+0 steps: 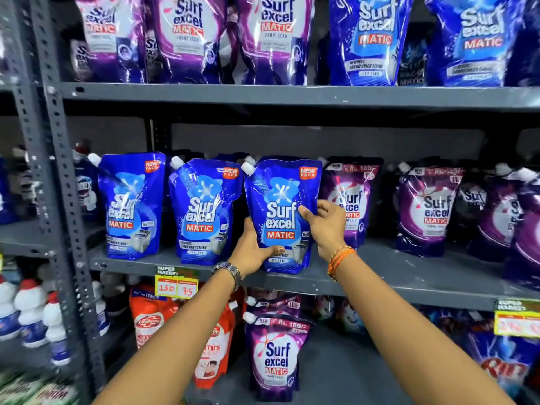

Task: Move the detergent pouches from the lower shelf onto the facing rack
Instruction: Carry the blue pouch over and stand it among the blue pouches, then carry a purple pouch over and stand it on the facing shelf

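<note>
Bright overhead store light puts white glare streaks on the glossy blue plastic detergent pouches [204, 209], leaves the recesses under the grey metal shelves [292, 96] dark, while wide-angle bending and blur soften the edges.

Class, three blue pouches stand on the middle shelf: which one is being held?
The rightmost blue pouch, beside the purple ones; both hands grip it, the other two stand untouched.

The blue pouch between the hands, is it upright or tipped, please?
Upright: the pouch stands on the shelf, spout up, both hands gripping it.
</note>
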A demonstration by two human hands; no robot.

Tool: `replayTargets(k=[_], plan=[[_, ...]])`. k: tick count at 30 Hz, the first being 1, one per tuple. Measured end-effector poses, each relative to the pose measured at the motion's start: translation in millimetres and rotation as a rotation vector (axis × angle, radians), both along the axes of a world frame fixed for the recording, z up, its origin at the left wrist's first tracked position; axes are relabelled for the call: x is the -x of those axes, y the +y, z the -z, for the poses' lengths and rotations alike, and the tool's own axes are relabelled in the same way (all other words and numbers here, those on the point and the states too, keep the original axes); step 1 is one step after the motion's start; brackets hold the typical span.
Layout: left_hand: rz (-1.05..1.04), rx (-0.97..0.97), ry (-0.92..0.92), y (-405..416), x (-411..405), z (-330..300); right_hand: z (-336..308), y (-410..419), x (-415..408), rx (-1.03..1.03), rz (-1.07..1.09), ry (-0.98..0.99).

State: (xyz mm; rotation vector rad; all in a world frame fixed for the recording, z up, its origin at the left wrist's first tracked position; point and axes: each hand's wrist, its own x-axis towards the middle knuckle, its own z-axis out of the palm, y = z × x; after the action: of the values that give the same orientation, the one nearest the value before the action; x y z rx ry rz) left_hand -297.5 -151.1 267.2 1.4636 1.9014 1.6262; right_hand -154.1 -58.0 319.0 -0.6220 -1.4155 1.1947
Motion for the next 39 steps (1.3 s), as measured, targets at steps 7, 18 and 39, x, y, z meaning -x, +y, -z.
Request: replayTargets(k=[7, 18, 39], plan=[[-0.136, -0.057, 0.055, -19.2, -5.5, 7.3, 5.6, 0.3, -17.0, 0.004, -0.064, -0.043], [-0.308, -0.197, -0.149, -81.4, -37.1, 172.7, 183.1, -81.5, -97.4, 0.094, 0.063, 0.087], [-0.250, 0.392, -0.180, -18.6, -21.8, 328.6, 324.6, -8.5, -25.1, 0.137, -0.138, -0.427]])
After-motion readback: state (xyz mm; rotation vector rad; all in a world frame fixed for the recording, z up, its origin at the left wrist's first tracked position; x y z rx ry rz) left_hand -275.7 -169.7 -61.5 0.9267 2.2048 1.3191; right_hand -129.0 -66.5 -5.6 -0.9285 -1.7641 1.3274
